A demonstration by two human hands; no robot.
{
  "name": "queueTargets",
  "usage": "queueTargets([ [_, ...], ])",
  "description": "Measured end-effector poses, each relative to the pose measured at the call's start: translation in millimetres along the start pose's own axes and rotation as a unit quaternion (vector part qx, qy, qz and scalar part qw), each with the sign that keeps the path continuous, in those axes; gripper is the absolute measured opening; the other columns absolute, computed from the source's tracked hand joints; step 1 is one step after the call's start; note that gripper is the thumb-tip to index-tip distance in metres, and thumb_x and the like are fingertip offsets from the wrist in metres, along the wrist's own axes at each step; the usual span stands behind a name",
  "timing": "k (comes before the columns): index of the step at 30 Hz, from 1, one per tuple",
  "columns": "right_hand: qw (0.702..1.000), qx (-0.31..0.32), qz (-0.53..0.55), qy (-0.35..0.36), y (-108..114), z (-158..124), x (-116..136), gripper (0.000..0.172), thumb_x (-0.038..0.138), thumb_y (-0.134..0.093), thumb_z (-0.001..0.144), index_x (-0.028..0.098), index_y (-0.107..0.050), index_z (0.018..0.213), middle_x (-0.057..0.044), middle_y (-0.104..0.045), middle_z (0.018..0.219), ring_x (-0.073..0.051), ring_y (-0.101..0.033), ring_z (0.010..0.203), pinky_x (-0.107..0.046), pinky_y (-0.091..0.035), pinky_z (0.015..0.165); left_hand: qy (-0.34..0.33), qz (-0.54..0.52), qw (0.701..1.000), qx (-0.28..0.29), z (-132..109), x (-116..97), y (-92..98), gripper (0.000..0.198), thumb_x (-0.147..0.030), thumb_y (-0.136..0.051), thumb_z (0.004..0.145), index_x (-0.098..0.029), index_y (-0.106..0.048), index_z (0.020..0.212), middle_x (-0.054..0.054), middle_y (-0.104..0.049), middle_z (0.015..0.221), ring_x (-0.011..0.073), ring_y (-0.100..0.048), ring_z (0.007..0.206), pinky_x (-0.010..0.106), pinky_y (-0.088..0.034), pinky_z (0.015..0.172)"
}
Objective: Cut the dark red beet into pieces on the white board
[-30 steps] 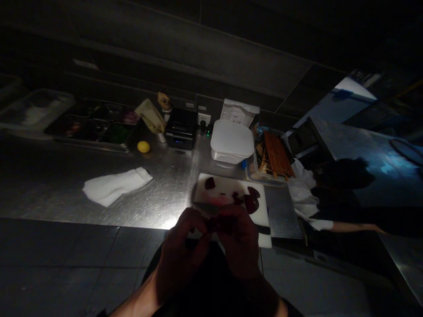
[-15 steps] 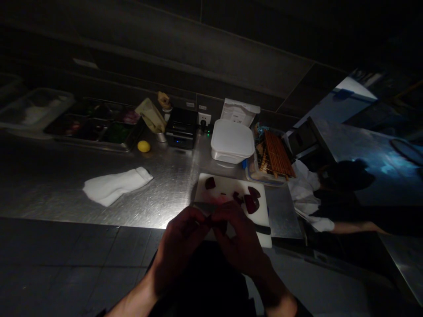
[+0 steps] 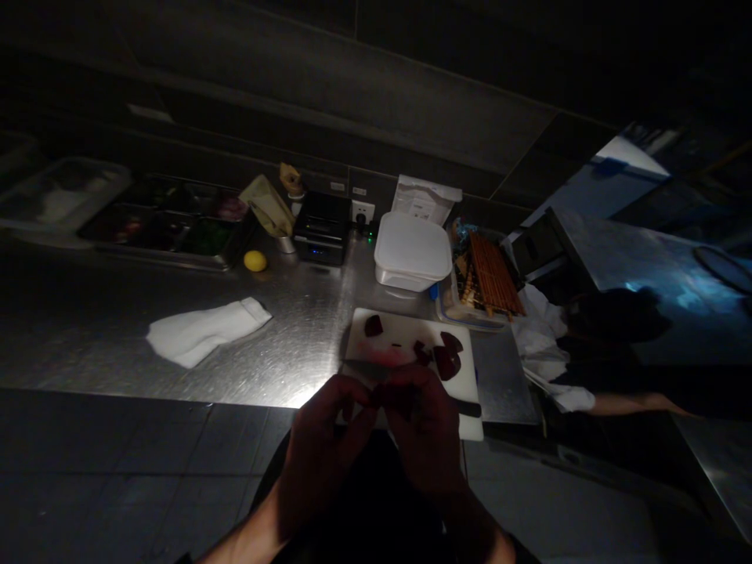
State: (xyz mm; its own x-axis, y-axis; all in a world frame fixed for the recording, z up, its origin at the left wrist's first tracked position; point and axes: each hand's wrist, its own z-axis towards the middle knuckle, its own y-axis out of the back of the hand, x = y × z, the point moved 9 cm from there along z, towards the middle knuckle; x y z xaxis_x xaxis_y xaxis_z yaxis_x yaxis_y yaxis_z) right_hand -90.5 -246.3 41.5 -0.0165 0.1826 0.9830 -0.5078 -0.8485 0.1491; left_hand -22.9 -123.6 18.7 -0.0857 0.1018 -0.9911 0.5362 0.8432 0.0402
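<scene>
Print showed on the pale bag leaning at the wall behind the white tub, but it was too small and dim to read. Two small plates on the wall, left of and above the socket, bore marks that were likewise too small to make out. On the front of the black device glowed small blue lights; a green one shone just right of the plug.

Nearer the person, both hands were closed at the fingertips on a dark red piece: the left hand pinched one end between thumb and fingers, and the right hand wrapped the other. The piece lay between them, over the near part of the white board as seen from above. A knife lay across the board, black handle to the right, its blade partly behind the hands. One red chunk sat near the far left corner; several cut bits lay at the right, and a red stain spread between.

On the bench, left of the board, were a white cloth and a lemon.
</scene>
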Motion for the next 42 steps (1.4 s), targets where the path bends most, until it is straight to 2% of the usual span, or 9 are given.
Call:
queueTargets([
  [4,0.993,0.049,-0.084,0.073,-2.4,4.8,17.7,0.036,0.0,-0.052,0.075,0.027,-0.054,0.099,0.0,-0.057,0.095,-0.015,-0.055,0.088,-0.032,-0.046,0.076,0.058,-0.096,0.993,0.021,5.0,3.3,-4.4,0.014,-0.031,-0.065,0.075,-0.02,-0.059,0.079,0.0,-0.064,0.073,0.0129,-0.057,0.065,0.024,-0.045,0.059],
  [8,0.969,0.111,-0.162,0.153,-8.9,8.7,36.9,0.034,0.0,-0.053,0.078,0.026,-0.052,0.1,-0.001,-0.058,0.093,-0.017,-0.053,0.088,-0.037,-0.046,0.08,0.063,-0.128,0.989,0.027,9.7,1.1,-4.6,0.012,-0.029,-0.067,0.072,-0.019,-0.06,0.074,0.0,-0.065,0.069,0.0128,-0.057,0.063,0.024,-0.046,0.058],
  [12,0.954,0.124,-0.197,0.188,-10.5,8.9,43.4,0.03,0.002,-0.051,0.082,0.025,-0.051,0.1,-0.001,-0.06,0.093,-0.017,-0.054,0.091,-0.04,-0.045,0.084,0.059,-0.129,0.99,0.028,11.5,0.0,-3.6,0.01,-0.027,-0.067,0.07,-0.019,-0.06,0.072,0.0,-0.065,0.068,0.0135,-0.058,0.063,0.025,-0.048,0.059],
  [15,0.959,0.112,-0.186,0.181,-8.9,8.9,42.3,0.031,0.001,-0.051,0.08,0.025,-0.052,0.1,-0.001,-0.059,0.093,-0.016,-0.055,0.089,-0.036,-0.046,0.081,0.066,-0.121,0.99,0.026,11.2,1.1,-3.4,0.012,-0.028,-0.067,0.069,-0.019,-0.06,0.071,0.0,-0.066,0.067,0.0134,-0.059,0.063,0.024,-0.048,0.059],
  [19,0.979,0.071,-0.144,0.126,-4.2,9.6,32.2,0.033,0.0,-0.051,0.074,0.025,-0.052,0.096,0.001,-0.056,0.089,-0.012,-0.054,0.081,-0.026,-0.045,0.07,0.077,-0.112,0.991,0.018,8.4,4.7,-3.6,0.014,-0.03,-0.067,0.069,-0.018,-0.06,0.071,-0.001,-0.065,0.065,0.0117,-0.056,0.059,0.021,-0.044,0.054],
  [25,0.996,0.004,-0.07,0.061,1.6,1.4,7.5,0.041,0.003,-0.053,0.073,0.029,-0.052,0.103,0.001,-0.056,0.099,-0.014,-0.056,0.088,-0.029,-0.046,0.077,0.076,-0.106,0.991,-0.003,4.3,7.7,-3.6,0.013,-0.029,-0.068,0.069,-0.018,-0.062,0.073,0.0,-0.067,0.074,0.0129,-0.06,0.067,0.023,-0.047,0.062],
  [31,0.987,0.048,-0.109,0.104,-1.8,4.4,21.0,0.035,0.0,-0.05,0.075,0.026,-0.052,0.099,0.0,-0.055,0.093,-0.013,-0.052,0.083,-0.028,-0.044,0.071,0.082,-0.136,0.987,0.018,11.3,7.2,-5.3,0.012,-0.028,-0.068,0.068,-0.018,-0.063,0.07,-0.003,-0.063,0.064,0.0076,-0.05,0.055,0.019,-0.042,0.054],
  [36,0.957,0.11,-0.196,0.184,-8.4,7.9,43.8,0.028,0.001,-0.051,0.081,0.023,-0.052,0.1,-0.002,-0.058,0.093,-0.016,-0.052,0.09,-0.036,-0.045,0.083,0.101,-0.165,0.98,0.04,13.2,11.1,-8.5,0.01,-0.026,-0.07,0.066,-0.018,-0.065,0.069,-0.006,-0.057,0.055,0.0059,-0.044,0.05,0.018,-0.036,0.049],
  [42,0.941,0.122,-0.232,0.213,-11.1,6.8,47.3,0.028,-0.001,-0.051,0.08,0.021,-0.052,0.098,-0.003,-0.06,0.09,-0.018,-0.051,0.092,-0.041,-0.044,0.086,0.105,-0.165,0.98,0.038,13.0,13.3,-8.6,0.011,-0.027,-0.071,0.064,-0.018,-0.064,0.066,-0.005,-0.058,0.055,0.0066,-0.045,0.05,0.019,-0.039,0.05],
])
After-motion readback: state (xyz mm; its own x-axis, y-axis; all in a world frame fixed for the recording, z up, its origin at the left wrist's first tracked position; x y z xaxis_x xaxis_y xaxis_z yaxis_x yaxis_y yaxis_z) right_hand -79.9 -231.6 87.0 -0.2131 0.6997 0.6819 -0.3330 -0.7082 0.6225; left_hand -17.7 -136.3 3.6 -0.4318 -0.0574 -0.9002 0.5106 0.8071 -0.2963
